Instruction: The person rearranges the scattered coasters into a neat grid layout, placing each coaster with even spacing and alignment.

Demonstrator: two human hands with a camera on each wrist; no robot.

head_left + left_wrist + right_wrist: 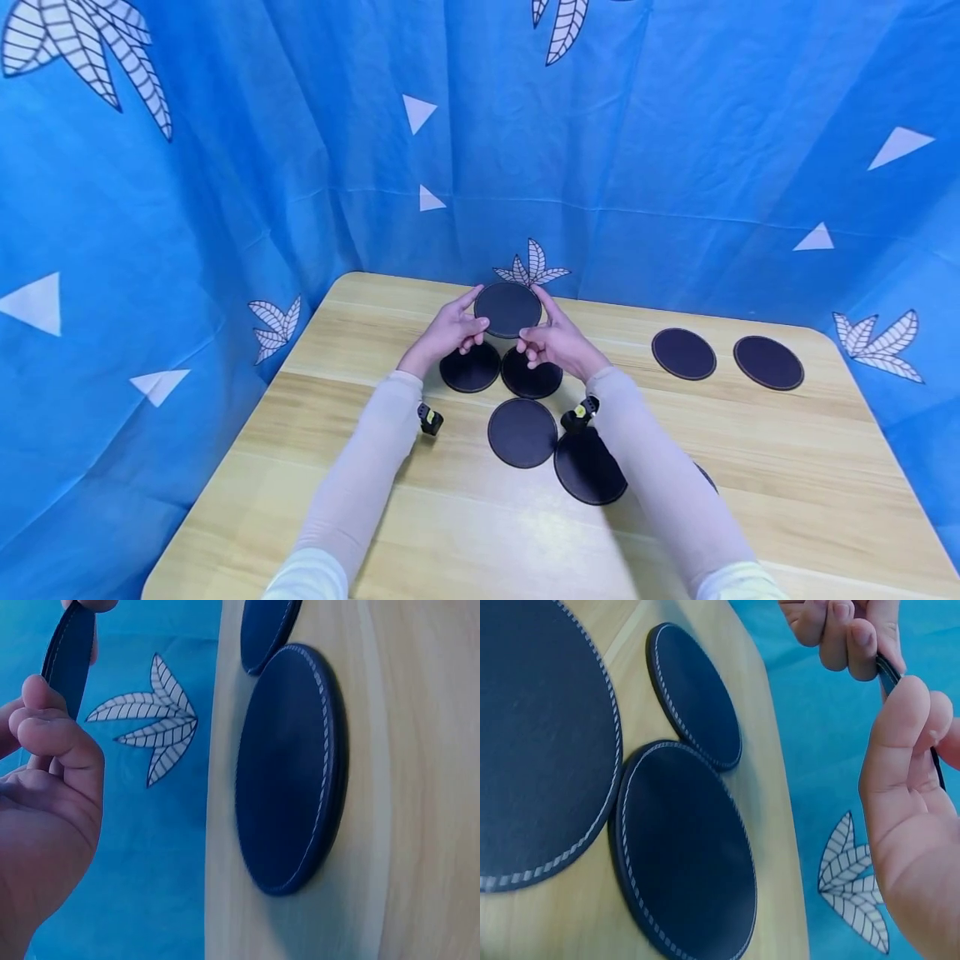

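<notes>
Between both hands a round black coaster [507,310] with a stitched rim is held up off the table near its far edge. My left hand [450,329] pinches its left side between thumb and fingers. On the opposite side my right hand [557,340] pinches the rim the same way. Two more coasters lie side by side just below, a left one [470,368] and a right one [532,375] partly covered by my right fingers. The left wrist view shows the held coaster [73,664] almost edge-on; in the right wrist view only a sliver of it shows.
Nearer to me lie a coaster [522,432] and another [588,468] touching or almost touching it. My right forearm mostly hides one more [705,477]. Two coasters [684,353] [768,362] lie at the far right of the wooden table [315,467]. A blue curtain [495,142] hangs behind.
</notes>
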